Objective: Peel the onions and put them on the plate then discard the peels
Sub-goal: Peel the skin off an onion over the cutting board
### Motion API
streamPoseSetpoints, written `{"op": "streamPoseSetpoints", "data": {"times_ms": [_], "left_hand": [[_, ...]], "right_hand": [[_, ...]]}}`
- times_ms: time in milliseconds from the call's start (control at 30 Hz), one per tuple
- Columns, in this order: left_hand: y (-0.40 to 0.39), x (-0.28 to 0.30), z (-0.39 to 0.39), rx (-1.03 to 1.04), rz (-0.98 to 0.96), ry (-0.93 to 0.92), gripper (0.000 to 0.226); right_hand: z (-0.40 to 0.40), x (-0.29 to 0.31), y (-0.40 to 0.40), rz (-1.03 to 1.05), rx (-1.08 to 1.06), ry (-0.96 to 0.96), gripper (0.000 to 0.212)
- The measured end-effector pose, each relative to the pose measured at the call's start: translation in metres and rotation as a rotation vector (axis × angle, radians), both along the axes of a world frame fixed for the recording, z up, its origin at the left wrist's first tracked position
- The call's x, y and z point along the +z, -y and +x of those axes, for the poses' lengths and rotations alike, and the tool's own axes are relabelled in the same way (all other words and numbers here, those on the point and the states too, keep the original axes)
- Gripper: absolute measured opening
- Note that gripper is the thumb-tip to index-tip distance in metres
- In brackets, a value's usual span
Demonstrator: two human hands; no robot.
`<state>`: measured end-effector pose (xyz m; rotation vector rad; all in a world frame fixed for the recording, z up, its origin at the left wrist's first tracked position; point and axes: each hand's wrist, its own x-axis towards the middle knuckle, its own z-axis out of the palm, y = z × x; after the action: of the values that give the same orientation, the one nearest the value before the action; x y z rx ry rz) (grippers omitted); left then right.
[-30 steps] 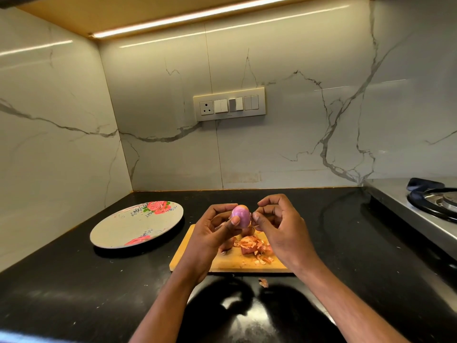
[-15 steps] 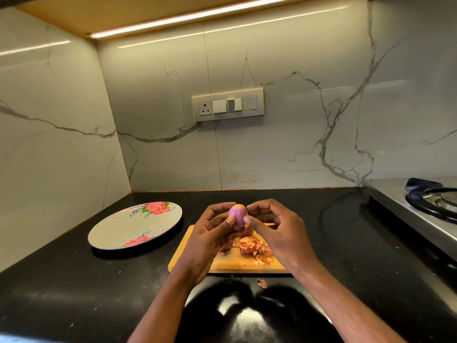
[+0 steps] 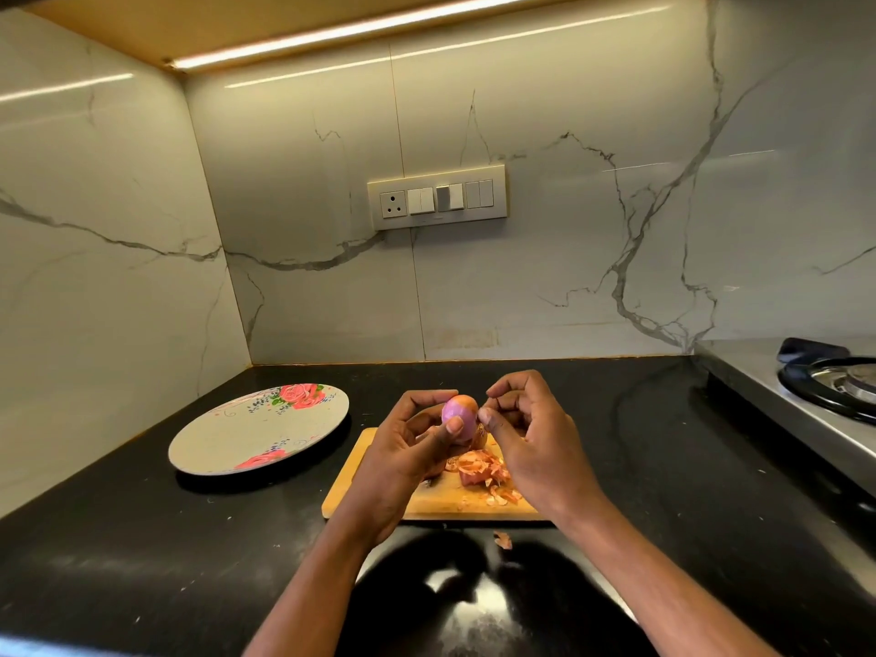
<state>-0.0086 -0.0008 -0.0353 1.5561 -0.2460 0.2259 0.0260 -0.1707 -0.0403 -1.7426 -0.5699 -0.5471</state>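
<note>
Compared with half a second ago, the right hand (image 3: 531, 433) has drawn slightly off the onion (image 3: 459, 416), thumb and forefinger pinched beside it, while the left hand (image 3: 407, 448) grips it above the cutting board (image 3: 351, 486). Peels (image 3: 479, 469) litter the board; the plate (image 3: 237, 433) sits left, with bare counter (image 3: 663, 467) right.

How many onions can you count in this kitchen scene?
2: one onion held in the left hand above the cutting board; another partly hidden behind it. More may be hidden.
</note>
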Motion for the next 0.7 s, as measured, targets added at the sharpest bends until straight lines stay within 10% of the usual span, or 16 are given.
{"op": "streamPoseSetpoints", "data": {"times_ms": [700], "left_hand": [[-0.0026,-0.0004,0.0026,0.103,0.029,0.101,0.062]], "right_hand": [[0.0064,-0.0028,0.0064,-0.014,0.060,-0.105,0.023]]}}
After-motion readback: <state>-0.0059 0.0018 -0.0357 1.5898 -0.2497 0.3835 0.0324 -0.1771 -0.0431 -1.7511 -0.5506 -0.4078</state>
